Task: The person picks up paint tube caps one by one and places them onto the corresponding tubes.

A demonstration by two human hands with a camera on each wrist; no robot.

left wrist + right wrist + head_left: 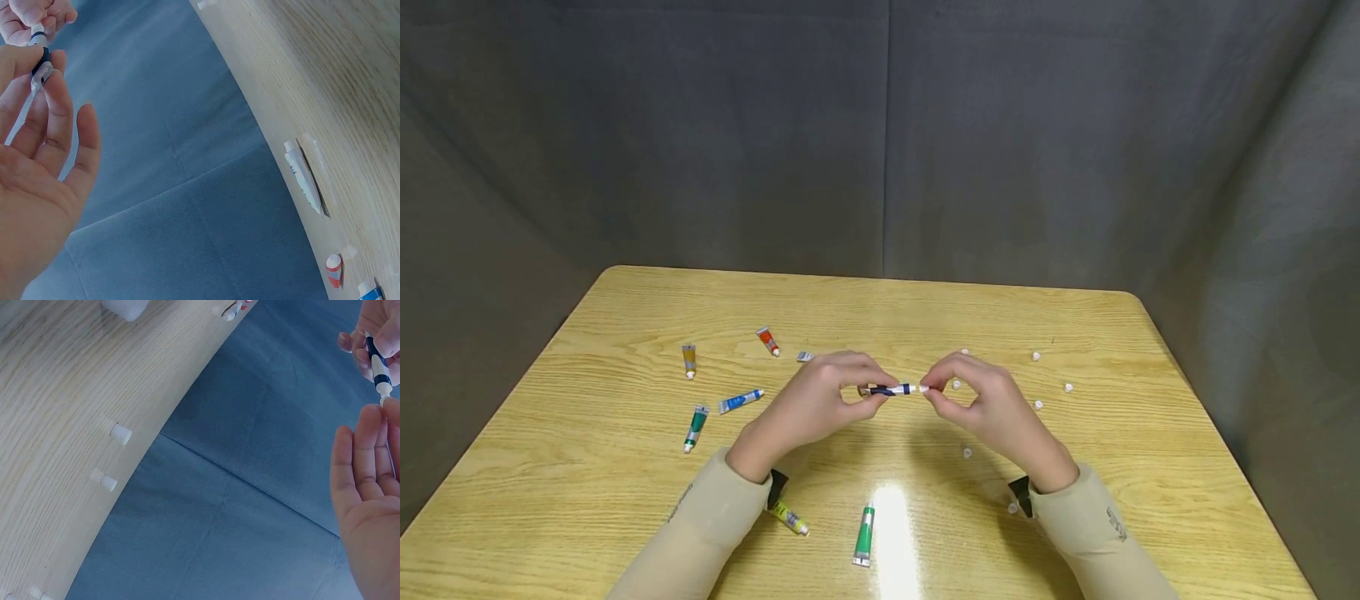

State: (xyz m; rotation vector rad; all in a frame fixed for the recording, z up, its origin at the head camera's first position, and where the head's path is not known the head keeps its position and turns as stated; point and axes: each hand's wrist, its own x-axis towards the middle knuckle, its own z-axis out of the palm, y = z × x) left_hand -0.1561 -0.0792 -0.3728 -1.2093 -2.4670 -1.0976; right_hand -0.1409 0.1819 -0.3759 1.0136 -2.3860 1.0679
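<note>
A small dark blue paint tube (895, 389) is held level above the middle of the wooden table (625, 467), between both hands. My left hand (863, 398) grips its crimped end between thumb and fingers; the left wrist view shows the tube (40, 62) against the fingertips (57, 75). My right hand (934, 393) pinches the white cap end of the tube. In the right wrist view the tube (378, 365) points down at my right fingertips (375, 419).
Other paint tubes lie on the table: red (767, 341), ochre (688, 360), blue (741, 401), green (696, 427), yellow (790, 517) and a second green (864, 536). Several loose white caps (1036, 356) are scattered right of the hands. Grey cloth surrounds the table.
</note>
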